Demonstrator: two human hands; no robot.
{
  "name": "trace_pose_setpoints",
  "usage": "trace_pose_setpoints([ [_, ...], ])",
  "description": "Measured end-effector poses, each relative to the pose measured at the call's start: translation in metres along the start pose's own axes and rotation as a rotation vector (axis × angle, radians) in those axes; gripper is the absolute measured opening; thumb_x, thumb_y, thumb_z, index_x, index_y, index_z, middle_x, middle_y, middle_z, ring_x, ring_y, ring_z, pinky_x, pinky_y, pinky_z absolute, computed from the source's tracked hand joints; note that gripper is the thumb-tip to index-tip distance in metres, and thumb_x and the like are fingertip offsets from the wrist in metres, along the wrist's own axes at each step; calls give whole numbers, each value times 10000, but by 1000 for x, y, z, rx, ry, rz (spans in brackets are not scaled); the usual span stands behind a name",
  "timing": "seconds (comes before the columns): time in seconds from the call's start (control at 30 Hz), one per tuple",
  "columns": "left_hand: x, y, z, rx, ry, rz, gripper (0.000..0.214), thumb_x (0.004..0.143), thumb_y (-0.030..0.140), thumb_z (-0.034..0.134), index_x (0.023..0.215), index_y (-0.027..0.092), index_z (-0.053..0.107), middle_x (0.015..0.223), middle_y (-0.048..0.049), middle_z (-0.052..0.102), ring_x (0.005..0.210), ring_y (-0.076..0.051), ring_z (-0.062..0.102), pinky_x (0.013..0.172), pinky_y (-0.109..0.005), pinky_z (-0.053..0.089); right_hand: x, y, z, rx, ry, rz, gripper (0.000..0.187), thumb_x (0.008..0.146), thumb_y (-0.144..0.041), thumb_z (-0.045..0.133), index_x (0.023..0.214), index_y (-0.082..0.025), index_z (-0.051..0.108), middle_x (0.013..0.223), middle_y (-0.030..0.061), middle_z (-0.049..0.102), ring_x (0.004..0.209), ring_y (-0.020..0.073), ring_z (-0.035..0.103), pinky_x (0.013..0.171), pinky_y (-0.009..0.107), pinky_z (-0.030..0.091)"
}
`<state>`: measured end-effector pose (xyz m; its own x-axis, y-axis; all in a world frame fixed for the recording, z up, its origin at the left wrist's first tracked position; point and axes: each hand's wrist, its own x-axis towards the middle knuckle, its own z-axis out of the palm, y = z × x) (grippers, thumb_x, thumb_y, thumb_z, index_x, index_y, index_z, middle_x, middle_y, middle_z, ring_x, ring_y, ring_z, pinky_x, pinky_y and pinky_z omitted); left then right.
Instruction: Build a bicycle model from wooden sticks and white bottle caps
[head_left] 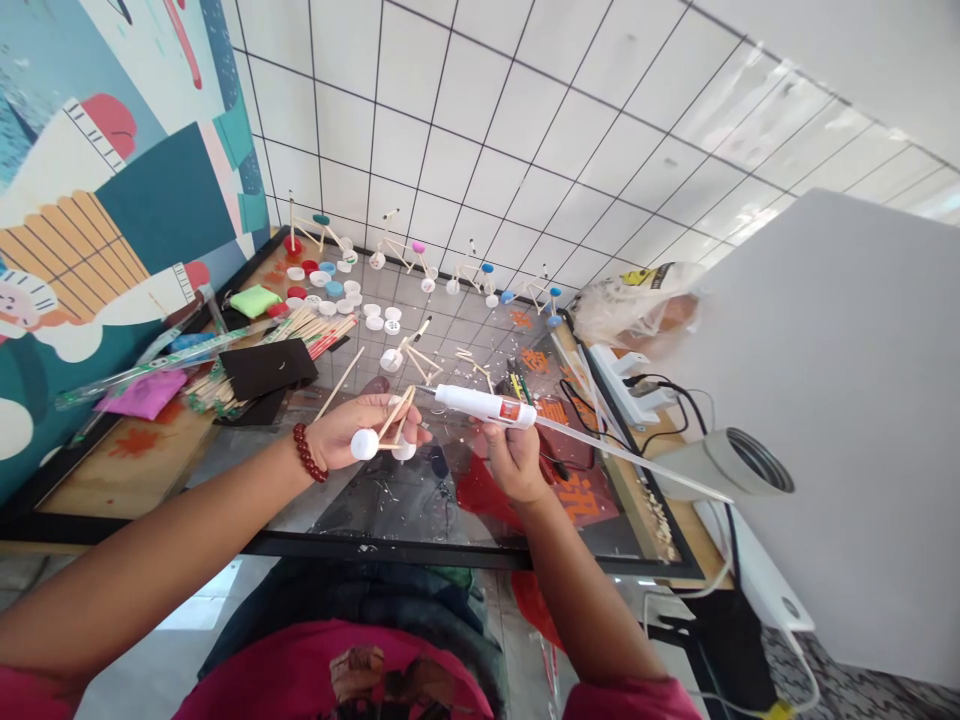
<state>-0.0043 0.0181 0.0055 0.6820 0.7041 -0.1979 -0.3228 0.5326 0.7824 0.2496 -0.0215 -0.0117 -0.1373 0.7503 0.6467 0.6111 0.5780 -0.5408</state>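
Observation:
My left hand (360, 425), with a red bead bracelet at the wrist, is closed on a small frame of wooden sticks (394, 418). White bottle caps (365, 444) are fixed to it as wheels. In my right hand (514, 460) is a white hot glue gun (480, 402), with a long clear glue stick (630, 457) trailing from its back. The gun's nozzle points left and meets, or nearly meets, the top joint of the stick frame. Just behind lies another partly built stick frame (418, 358) with a white cap.
Several finished stick-and-cap bicycles (405, 245) line the table's back edge. Loose caps (322, 280), a bundle of sticks (307, 330) and black card (270, 368) lie left. At right are a power strip (622, 380), cables and a grey cylinder (727, 465).

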Motion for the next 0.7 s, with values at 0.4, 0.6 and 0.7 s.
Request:
trace_pose_setpoints([
  [0.4, 0, -1, -1, 16, -11, -34, 254, 709, 378, 829, 776, 151, 738, 693, -87, 723, 872, -278, 721, 791, -354, 546, 0, -1, -2, -137, 37, -40, 321, 1004, -444, 408, 958, -206, 617, 808, 80, 688, 739, 233, 642, 685, 382, 512],
  [0.6, 1, -3, -4, 12, -14, -31, 237, 725, 368, 819, 783, 150, 744, 702, -85, 728, 870, -264, 726, 802, -350, 542, 2, -3, -2, -146, 70, -83, 295, 1011, -413, 408, 967, -207, 614, 813, 78, 690, 725, 226, 638, 662, 363, 500],
  [0.7, 0, -3, -5, -3, -29, -32, 239, 737, 368, 818, 788, 145, 749, 707, -78, 727, 871, -248, 724, 804, -330, 536, 3, -4, -2, -127, 78, -102, 274, 1010, -394, 416, 980, -204, 612, 820, 78, 693, 725, 223, 642, 660, 357, 503],
])
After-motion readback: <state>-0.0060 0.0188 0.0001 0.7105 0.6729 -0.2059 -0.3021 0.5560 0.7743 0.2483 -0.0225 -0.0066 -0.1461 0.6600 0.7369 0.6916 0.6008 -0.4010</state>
